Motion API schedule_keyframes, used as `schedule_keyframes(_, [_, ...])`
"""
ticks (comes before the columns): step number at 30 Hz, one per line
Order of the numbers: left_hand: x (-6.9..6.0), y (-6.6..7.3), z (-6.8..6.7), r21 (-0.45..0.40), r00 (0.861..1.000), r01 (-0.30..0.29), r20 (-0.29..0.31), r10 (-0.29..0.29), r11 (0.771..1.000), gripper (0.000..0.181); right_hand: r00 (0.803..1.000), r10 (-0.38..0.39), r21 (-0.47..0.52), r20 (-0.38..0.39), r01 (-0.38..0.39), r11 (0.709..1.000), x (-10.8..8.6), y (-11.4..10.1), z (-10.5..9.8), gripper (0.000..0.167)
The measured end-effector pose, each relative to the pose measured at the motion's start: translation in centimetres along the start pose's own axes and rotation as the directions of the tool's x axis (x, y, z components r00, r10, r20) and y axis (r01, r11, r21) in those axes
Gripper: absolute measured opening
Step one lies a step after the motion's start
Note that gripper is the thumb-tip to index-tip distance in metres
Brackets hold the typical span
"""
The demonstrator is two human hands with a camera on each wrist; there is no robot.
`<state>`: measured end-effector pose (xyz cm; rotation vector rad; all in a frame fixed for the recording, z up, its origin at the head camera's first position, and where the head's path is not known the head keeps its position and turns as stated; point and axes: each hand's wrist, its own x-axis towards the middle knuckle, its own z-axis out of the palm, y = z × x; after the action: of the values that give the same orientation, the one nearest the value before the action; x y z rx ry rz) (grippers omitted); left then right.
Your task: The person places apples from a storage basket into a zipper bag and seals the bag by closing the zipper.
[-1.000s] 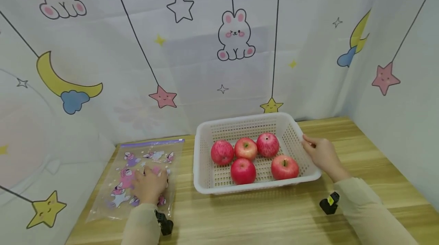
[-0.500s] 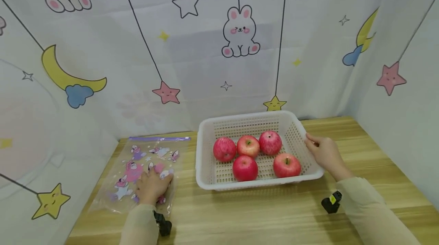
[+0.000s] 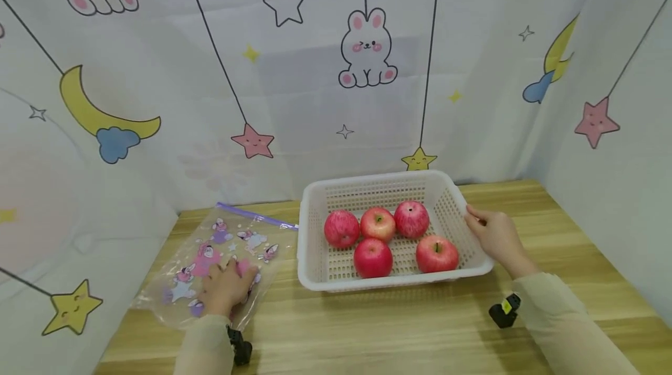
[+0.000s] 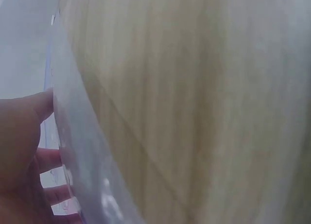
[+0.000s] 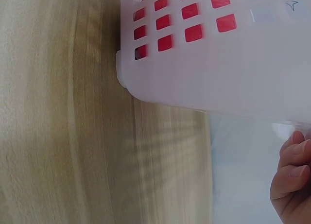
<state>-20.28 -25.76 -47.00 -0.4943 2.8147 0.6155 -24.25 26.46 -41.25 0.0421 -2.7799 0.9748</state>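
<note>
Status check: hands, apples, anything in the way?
Left hand resting on clear printed bag. Right hand gripping white basket at one end. Five apples inside, uncovered. Nothing seen blocking them.

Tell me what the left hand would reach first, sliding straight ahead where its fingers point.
Resting on the clear bag, the left hand would probably reach the purple zip strip first, then the patterned cloth; depth is unclear.

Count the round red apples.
5 round red apples, all in the white plastic basket: three across the back, two nearer the front. None appears hidden.
</note>
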Motion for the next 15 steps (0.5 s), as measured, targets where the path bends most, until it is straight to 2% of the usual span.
schedule_keyframes(6, [0.37,-0.36,-0.04,0.012,1.0,-0.009,-0.03,0.009,1.0,0.086,1.0,0.02,0.026,0.014,-0.021,0.999,-0.09,-0.35,-0.02,0.04])
schedule_keyframes(15, [-0.23,-0.07,-0.14,-0.001,1.0,-0.015,-0.022,0.015,1.0,0.085,1.0,0.0,0.019,-0.003,0.0,1.0,-0.15,-0.07,0.02,0.038])
